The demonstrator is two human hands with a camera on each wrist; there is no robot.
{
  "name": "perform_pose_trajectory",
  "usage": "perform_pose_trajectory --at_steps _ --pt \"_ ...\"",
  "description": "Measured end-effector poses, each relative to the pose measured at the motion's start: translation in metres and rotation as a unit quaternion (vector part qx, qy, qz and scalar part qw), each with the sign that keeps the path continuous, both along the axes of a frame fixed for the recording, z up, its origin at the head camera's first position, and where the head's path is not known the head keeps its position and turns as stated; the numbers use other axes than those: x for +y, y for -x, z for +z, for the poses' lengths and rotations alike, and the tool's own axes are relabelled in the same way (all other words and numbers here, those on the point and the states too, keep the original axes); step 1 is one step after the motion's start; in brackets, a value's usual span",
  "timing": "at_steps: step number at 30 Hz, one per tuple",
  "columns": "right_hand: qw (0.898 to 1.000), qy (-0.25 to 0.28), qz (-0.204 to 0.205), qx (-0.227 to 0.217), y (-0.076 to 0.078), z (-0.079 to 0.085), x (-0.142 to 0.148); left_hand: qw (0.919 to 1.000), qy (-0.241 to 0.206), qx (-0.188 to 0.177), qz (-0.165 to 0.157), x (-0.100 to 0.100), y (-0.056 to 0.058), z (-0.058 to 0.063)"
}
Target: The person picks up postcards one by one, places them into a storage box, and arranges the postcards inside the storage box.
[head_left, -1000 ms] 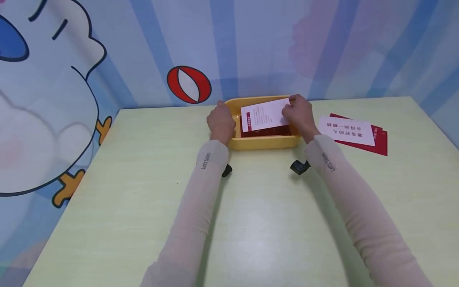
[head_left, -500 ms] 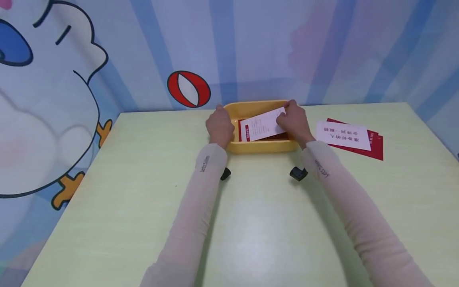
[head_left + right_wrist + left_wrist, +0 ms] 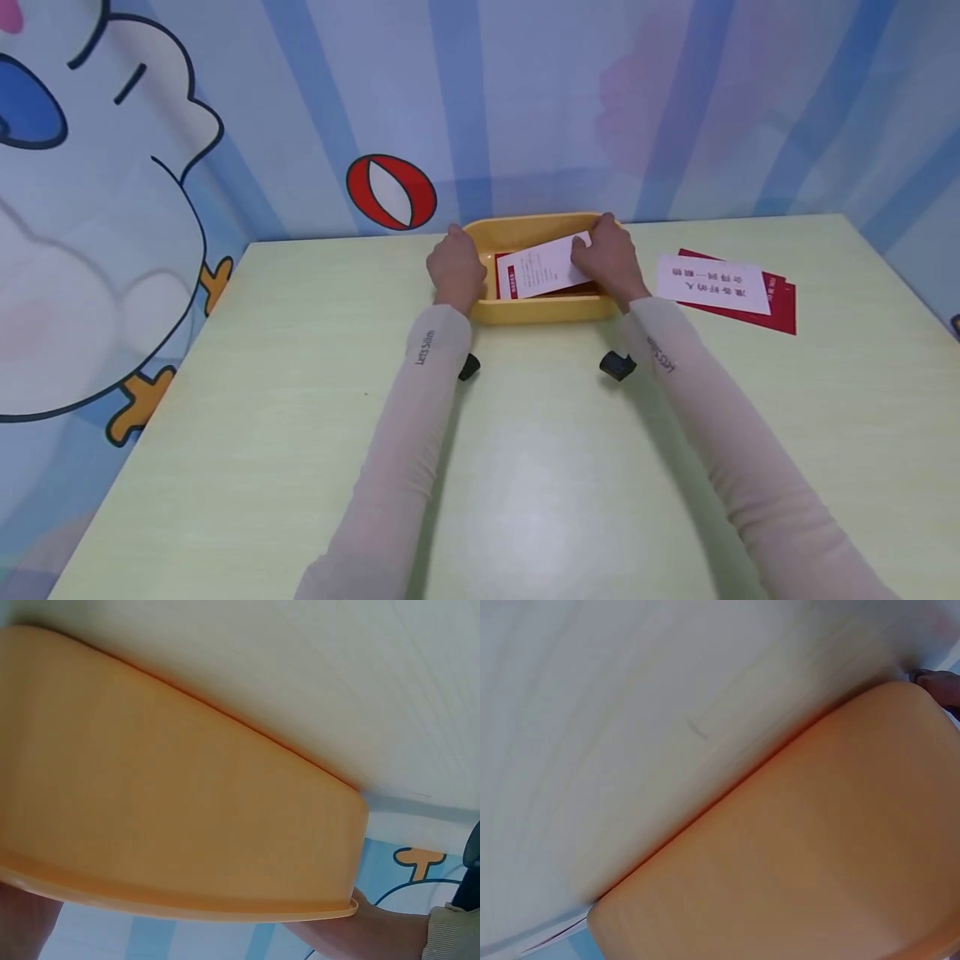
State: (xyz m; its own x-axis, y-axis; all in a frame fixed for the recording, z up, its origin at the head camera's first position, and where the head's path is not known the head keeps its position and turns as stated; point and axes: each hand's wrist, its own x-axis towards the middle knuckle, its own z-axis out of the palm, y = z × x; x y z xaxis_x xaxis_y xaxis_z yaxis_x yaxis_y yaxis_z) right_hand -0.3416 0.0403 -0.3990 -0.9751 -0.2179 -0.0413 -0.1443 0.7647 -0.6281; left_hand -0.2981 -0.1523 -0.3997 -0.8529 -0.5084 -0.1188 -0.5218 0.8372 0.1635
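Observation:
A yellow plastic tray (image 3: 543, 312) stands on the table near its back edge. My left hand (image 3: 457, 271) grips the tray's left end, its fingers curled at the rim. At the opposite end, my right hand (image 3: 613, 262) holds the rim, with its thumb lying over a white printed card (image 3: 543, 265). This card slants inside the tray on top of dark red printed pieces (image 3: 501, 287). The left wrist view shows the tray's outer wall (image 3: 795, 832) right at the tabletop. In the right wrist view, the outer wall (image 3: 172, 787) covers most of the picture.
Right of the tray lies a white card (image 3: 714, 284) with large printed characters, over several red cards (image 3: 783, 310). A patterned wall (image 3: 540, 108) rises behind the pale table (image 3: 517, 467). Black wrist cameras (image 3: 617, 365) hang below the sleeves.
The white card has come down lower into the tray, and my right thumb reaches further over it. My left hand keeps its grip. The head view has tilted slightly.

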Motion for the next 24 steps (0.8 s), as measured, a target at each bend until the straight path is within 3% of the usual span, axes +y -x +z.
perform_pose_trajectory --at_steps 8,16,24 --pt "1.000 -0.002 0.005 -0.008 -0.0014 -0.0002 -0.0039 1.0000 -0.001 -0.003 0.007 -0.0042 0.0010 -0.0008" --pt "1.000 0.003 0.010 0.002 -0.0016 0.0036 -0.0020 0.9999 -0.001 0.013 -0.007 -0.0062 0.0026 0.0010" --pt "1.000 0.001 -0.009 -0.026 0.0029 0.0015 -0.0001 0.9998 -0.008 0.011 -0.011 -0.0029 0.0024 -0.0013"
